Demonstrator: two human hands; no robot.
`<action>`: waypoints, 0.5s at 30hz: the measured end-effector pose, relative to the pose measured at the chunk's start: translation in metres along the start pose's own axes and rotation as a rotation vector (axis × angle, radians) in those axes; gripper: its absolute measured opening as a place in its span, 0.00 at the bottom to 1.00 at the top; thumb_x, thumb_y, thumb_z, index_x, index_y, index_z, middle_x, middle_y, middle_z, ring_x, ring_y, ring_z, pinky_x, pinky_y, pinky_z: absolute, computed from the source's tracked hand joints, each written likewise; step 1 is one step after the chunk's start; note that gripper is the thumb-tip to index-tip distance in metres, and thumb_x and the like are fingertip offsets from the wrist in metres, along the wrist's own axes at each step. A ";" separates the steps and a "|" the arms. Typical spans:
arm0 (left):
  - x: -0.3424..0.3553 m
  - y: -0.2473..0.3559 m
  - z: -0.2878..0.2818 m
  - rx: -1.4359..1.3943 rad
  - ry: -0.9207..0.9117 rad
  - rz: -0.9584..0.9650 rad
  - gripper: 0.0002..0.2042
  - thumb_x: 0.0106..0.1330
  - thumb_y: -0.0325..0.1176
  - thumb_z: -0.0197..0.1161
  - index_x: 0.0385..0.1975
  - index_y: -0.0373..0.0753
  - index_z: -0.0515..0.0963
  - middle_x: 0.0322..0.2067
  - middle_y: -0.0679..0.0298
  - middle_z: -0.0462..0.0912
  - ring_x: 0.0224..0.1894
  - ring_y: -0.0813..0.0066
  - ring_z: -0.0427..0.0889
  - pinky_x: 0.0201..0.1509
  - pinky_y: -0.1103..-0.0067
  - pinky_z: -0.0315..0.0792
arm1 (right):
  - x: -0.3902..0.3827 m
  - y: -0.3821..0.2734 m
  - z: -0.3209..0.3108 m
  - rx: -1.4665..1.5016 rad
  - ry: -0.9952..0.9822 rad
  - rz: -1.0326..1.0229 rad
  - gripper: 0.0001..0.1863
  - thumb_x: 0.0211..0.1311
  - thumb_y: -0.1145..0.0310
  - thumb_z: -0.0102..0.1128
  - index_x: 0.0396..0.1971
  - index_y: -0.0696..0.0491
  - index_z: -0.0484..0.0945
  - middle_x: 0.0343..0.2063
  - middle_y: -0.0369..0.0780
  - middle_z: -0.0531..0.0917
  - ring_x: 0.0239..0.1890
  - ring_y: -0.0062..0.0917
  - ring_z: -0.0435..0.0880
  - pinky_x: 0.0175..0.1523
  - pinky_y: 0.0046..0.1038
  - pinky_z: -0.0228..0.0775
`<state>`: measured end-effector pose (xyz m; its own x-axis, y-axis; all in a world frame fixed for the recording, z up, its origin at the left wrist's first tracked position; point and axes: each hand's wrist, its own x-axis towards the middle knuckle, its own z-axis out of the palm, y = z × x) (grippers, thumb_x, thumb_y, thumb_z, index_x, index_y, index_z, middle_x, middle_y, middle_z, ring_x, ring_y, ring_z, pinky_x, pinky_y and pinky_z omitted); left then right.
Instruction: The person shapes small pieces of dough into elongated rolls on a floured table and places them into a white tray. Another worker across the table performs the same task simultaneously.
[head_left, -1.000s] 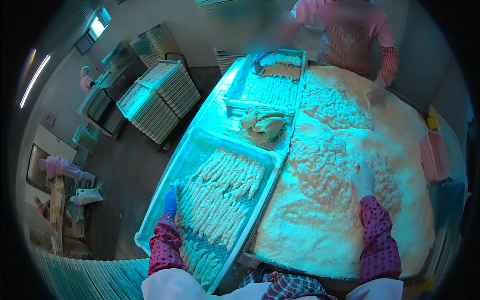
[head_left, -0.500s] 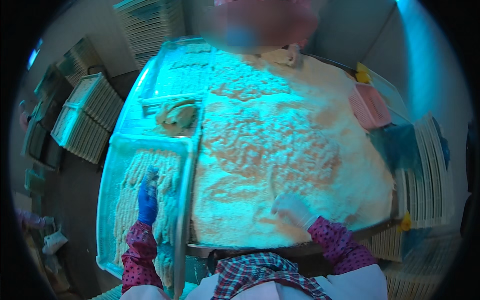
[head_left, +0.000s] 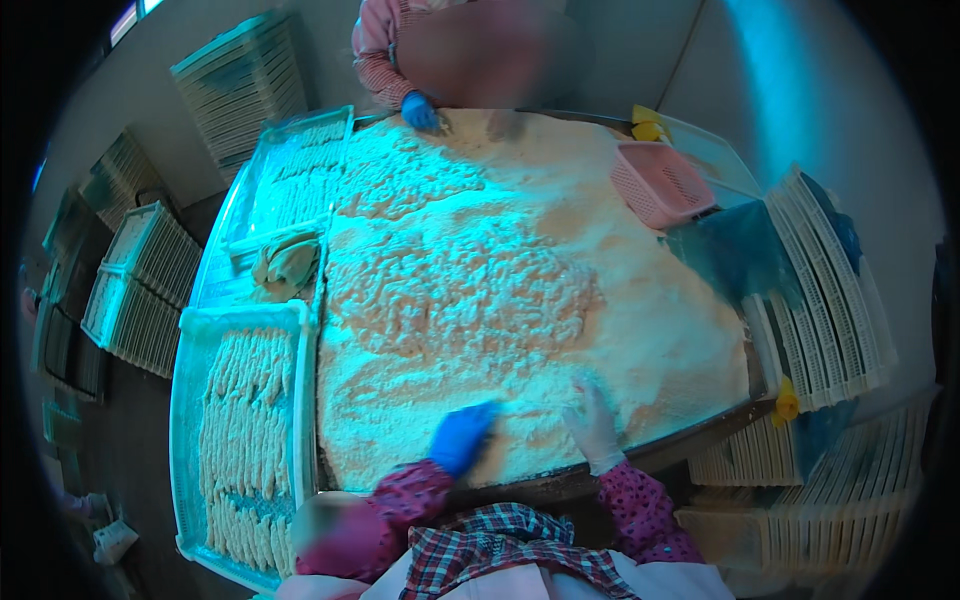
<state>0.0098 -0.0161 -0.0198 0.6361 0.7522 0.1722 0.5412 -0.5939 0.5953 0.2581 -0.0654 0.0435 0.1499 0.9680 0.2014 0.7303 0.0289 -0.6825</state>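
Note:
My left hand [head_left: 463, 440], in a blue glove, reaches over the near edge of a table spread with pale crumbs [head_left: 660, 340]. Its fingers look stretched out and held together, slightly smeared, with nothing visible in them. To its right, my right hand [head_left: 592, 425] in a whitish glove rests on the crumbs, fingers extended and apart, tips dusted. Beyond both hands lies a heap of crumb-coated strips [head_left: 450, 290]. At left, a light-blue tray [head_left: 245, 316] holds rows of similar strips [head_left: 245, 400], with a bare gap across its lower part.
Across the table stands a person whose blue-gloved hand [head_left: 420, 110] touches the far edge. A second tray [head_left: 352, 130] of strips lies far left, behind a crumpled cloth-like bundle [head_left: 287, 265]. A pink basket [head_left: 660, 185] sits far right. Stacked trays [head_left: 825, 300] flank the right side.
My left hand has left the tray of strips and swung right over the crumbs. My right hand stays on the crumbs. The view has shifted, and more of the other person shows.

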 end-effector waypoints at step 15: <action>-0.005 -0.008 -0.016 0.269 0.039 -0.087 0.23 0.54 0.36 0.61 0.52 0.45 0.70 0.47 0.59 0.74 0.45 0.59 0.75 0.45 0.68 0.71 | 0.036 0.011 -0.006 -0.408 -0.274 -0.228 0.15 0.47 0.65 0.61 0.37 0.51 0.77 0.36 0.42 0.78 0.42 0.36 0.75 0.46 0.38 0.67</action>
<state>-0.0063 -0.0105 -0.0125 0.5622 0.8108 0.1631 0.7224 -0.5774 0.3803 0.2757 -0.0314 0.0476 -0.1817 0.9797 0.0847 0.9317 0.1991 -0.3039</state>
